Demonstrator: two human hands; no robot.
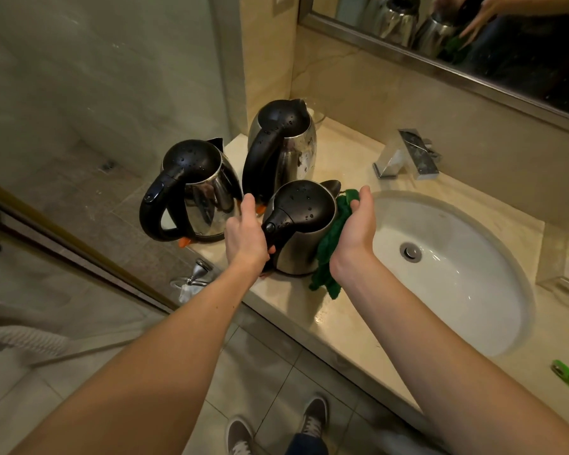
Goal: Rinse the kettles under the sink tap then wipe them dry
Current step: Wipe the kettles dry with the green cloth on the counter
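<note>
Item 1: nearest kettle (pixel 304 211), upright near the countertop's (pixel 342 323) front edge, left of the sink (pixel 457 274); droplets on lid. Left hand (pixel 243 236) curls round its handle. Right hand (pixel 357 231), fingers nearly straight, presses a green cloth (pixel 329 244) to its right flank. Step judged: drying. Steady by the handle, wipe lid downward, turn to reach every side.

Items 2 and 3: short kettle (pixel 197 192) at left edge, tall kettle (pixel 286 149) toward back-left corner, both beaded wet.

Tap (pixel 404 156): back edge.

Three steel kettles (pixel 286 149) upright on counter, black lids water-beaded, green cloth (pixel 330 244) against nearest kettle (pixel 301 228) — beside sink (pixel 454 270)
</note>
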